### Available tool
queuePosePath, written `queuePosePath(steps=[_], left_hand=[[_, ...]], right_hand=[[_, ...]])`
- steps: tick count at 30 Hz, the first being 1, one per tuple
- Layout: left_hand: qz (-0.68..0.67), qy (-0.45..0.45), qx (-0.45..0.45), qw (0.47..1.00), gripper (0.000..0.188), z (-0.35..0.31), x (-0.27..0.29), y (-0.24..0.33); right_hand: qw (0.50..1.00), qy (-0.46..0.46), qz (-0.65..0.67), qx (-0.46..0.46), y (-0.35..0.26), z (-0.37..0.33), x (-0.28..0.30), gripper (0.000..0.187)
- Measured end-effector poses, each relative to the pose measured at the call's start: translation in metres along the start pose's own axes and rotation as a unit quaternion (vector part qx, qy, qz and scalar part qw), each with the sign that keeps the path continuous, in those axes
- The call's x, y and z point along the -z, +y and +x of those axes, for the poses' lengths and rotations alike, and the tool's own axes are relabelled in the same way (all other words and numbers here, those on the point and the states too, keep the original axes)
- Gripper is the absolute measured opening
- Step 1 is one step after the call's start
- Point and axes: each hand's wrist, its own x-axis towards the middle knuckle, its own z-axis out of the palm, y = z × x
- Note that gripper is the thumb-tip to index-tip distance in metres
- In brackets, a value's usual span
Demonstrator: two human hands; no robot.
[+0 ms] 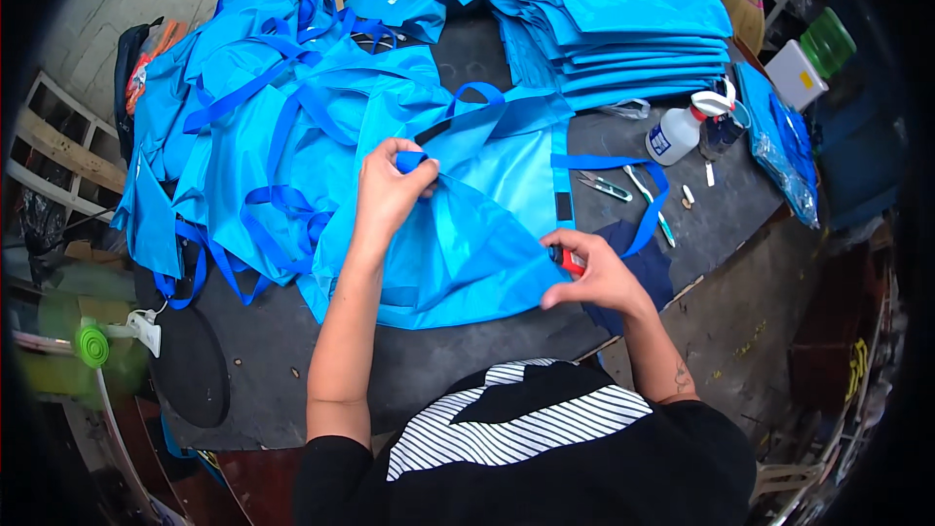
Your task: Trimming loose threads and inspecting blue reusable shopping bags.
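A light blue bag [487, 253] with darker blue straps lies spread on the dark table before me. My left hand [397, 180] pinches the bag's raised upper part, and a bit of dark blue strap [411, 162] shows between the fingers. At the bag's right edge, my right hand [599, 273] is curled around a small red lighter [573, 262] with a dark end. The thumb of that hand is close to the fabric; whether it touches cannot be made out. A strap loop [657, 197] stretches out to the right of the bag, next to a black patch [564, 206] on it.
Loose blue bags [243, 136] heap up on the left; a folded stack [633, 49] stands at the back right. Thread snips [606, 187], a toothbrush [651, 205] and a spray bottle [674, 133] are on the right. A green-centred fan [93, 344] is at the left edge.
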Motion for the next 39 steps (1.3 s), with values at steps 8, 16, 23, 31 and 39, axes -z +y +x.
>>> queuePosePath(steps=[8,16,23,31,39], left_hand=[[-0.065,0.135,-0.275,0.950,0.024,0.019,0.000,-0.025],[0.277,0.190,-0.207,0.919,0.031,-0.002,0.020,-0.076],[0.046,-0.019,-0.002,0.999,0.029,-0.072,-0.041,-0.004],[0.001,0.028,0.017,0.999,0.030,-0.042,-0.043,-0.095],[-0.101,0.041,0.028,0.994,0.030,-0.045,-0.039,-0.108]], right_hand=[[0.790,0.343,-0.360,0.358,0.068,0.052,-0.022,0.019],[0.809,0.249,-0.415,0.333,0.088,0.065,-0.041,0.014],[0.806,0.258,-0.400,0.353,0.090,0.061,-0.040,0.015],[0.835,0.212,-0.370,0.348,0.072,0.042,-0.056,0.025],[0.870,0.193,-0.300,0.339,0.070,-0.003,-0.046,0.039]])
